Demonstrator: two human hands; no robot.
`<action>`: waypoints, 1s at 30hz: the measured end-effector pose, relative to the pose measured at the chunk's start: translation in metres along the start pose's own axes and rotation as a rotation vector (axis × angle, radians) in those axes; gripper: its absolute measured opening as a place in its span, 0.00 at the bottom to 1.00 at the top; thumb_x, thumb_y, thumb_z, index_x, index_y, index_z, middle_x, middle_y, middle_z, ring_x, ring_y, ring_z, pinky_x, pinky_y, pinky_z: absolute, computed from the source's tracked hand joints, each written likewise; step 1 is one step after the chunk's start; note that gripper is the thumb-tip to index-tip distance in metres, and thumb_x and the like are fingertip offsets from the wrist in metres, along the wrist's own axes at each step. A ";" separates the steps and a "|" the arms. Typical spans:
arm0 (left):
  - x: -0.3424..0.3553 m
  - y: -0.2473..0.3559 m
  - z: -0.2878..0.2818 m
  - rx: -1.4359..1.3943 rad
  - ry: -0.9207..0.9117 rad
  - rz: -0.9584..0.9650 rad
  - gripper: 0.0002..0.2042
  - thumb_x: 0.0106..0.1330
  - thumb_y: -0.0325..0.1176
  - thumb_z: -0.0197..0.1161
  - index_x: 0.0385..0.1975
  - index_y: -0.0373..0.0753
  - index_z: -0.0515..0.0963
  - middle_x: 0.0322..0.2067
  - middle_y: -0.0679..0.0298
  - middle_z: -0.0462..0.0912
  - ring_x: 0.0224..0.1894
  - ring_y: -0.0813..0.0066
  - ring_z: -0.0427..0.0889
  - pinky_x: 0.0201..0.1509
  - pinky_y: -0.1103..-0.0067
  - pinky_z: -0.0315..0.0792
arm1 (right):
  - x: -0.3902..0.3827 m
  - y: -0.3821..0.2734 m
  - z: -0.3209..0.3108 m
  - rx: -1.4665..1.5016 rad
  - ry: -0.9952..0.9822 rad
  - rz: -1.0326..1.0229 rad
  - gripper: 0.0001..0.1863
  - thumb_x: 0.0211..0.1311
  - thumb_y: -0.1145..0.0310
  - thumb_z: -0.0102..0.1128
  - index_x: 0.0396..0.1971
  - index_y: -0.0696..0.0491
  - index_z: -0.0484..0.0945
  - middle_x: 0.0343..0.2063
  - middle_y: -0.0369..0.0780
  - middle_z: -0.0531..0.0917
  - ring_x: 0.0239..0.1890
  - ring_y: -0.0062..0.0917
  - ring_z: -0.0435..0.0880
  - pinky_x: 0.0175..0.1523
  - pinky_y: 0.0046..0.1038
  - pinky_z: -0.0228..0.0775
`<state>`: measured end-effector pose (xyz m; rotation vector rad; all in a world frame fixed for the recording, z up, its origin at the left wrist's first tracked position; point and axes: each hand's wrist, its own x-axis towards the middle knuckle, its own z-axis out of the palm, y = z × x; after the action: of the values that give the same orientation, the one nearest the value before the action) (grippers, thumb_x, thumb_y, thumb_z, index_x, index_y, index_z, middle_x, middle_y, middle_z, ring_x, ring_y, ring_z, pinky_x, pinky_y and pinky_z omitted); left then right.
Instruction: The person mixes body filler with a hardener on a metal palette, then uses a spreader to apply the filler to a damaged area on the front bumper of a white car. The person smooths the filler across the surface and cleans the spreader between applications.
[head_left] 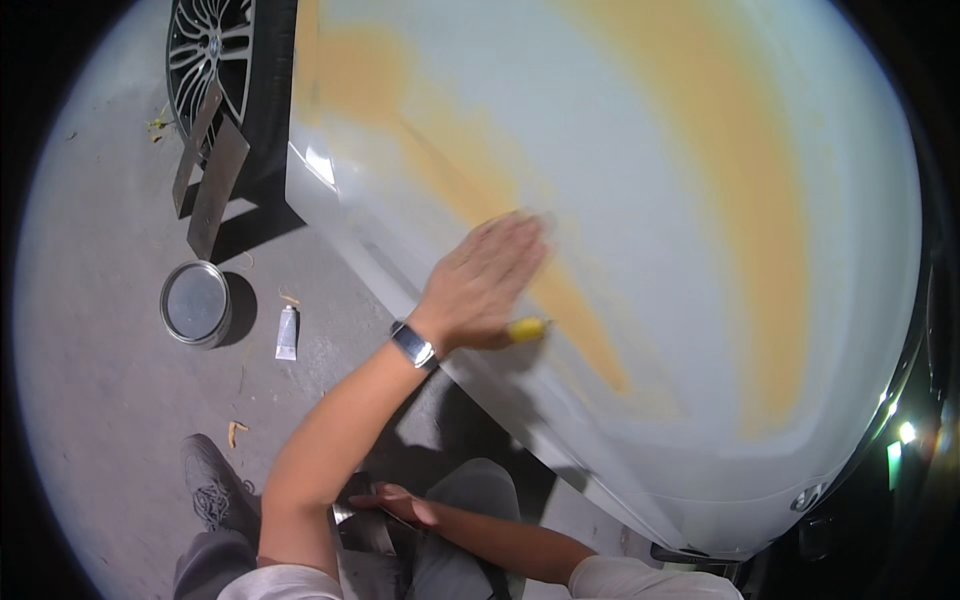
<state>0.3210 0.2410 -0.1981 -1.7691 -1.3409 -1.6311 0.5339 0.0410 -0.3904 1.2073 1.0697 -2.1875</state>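
Note:
My left hand (490,275), with a watch (412,343) on its wrist, is stretched out with its fingers together over a pale car panel (600,200). Motion blurs the fingertips, and I cannot tell how firmly they touch. A small yellow thing (528,328) shows at the thumb; its kind is unclear. Beneath the hand runs a strip of yellow-orange filler (580,325) on the panel. Down by my knees, my right hand (395,503) is closed on a flat metal spreader (366,532), partly hidden by my left arm.
A broad curved band of filler (770,250) covers the panel's right side. On the concrete at left stand a round tin (196,303) and a small white tube (287,333). Flat metal plates (218,188) lean near the wheel (213,45). My shoe (212,490) is lower left.

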 end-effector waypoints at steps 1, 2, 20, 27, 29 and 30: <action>0.028 0.004 0.000 0.020 0.051 0.114 0.40 0.69 0.59 0.58 0.71 0.32 0.65 0.71 0.44 0.67 0.75 0.43 0.63 0.79 0.55 0.55 | 0.002 0.009 -0.004 -0.037 -0.002 -0.019 0.23 0.68 0.46 0.66 0.38 0.55 0.86 0.31 0.34 0.86 0.32 0.17 0.82 0.38 0.29 0.73; 0.050 0.011 0.001 0.013 0.104 0.165 0.37 0.70 0.59 0.56 0.68 0.33 0.70 0.70 0.47 0.70 0.74 0.47 0.65 0.78 0.57 0.57 | 0.004 0.016 -0.006 -0.073 -0.003 -0.038 0.23 0.68 0.46 0.66 0.38 0.55 0.86 0.30 0.33 0.86 0.31 0.17 0.82 0.38 0.29 0.73; -0.042 0.033 0.013 -0.118 -0.232 -0.101 0.35 0.63 0.56 0.67 0.65 0.39 0.74 0.70 0.59 0.70 0.74 0.57 0.66 0.75 0.62 0.66 | -0.011 0.004 -0.007 -0.260 0.139 -0.178 0.32 0.67 0.42 0.64 0.31 0.63 0.84 0.25 0.39 0.84 0.29 0.20 0.80 0.39 0.32 0.73; 0.080 0.069 0.006 -0.085 0.016 0.261 0.36 0.76 0.56 0.49 0.78 0.42 0.57 0.80 0.70 0.54 0.80 0.74 0.54 0.83 0.71 0.51 | -0.034 0.004 -0.014 0.008 0.090 -0.174 0.25 0.69 0.48 0.65 0.30 0.60 0.87 0.25 0.37 0.86 0.29 0.17 0.82 0.40 0.28 0.74; 0.070 0.068 0.007 -0.032 0.046 0.271 0.33 0.78 0.57 0.41 0.77 0.45 0.59 0.78 0.71 0.59 0.79 0.74 0.56 0.83 0.70 0.50 | -0.040 0.001 -0.017 0.085 0.080 -0.142 0.25 0.69 0.48 0.65 0.33 0.59 0.86 0.26 0.36 0.86 0.30 0.16 0.81 0.40 0.28 0.74; 0.058 0.064 0.007 0.082 0.073 0.292 0.31 0.80 0.57 0.37 0.75 0.46 0.64 0.75 0.70 0.65 0.78 0.73 0.61 0.82 0.70 0.52 | -0.042 -0.002 -0.020 0.107 0.027 -0.117 0.25 0.69 0.47 0.65 0.34 0.59 0.86 0.27 0.35 0.86 0.30 0.16 0.81 0.40 0.28 0.73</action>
<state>0.3704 0.2388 -0.1266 -1.7450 -1.0450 -1.4462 0.5656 0.0579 -0.3612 1.2519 1.0707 -2.3508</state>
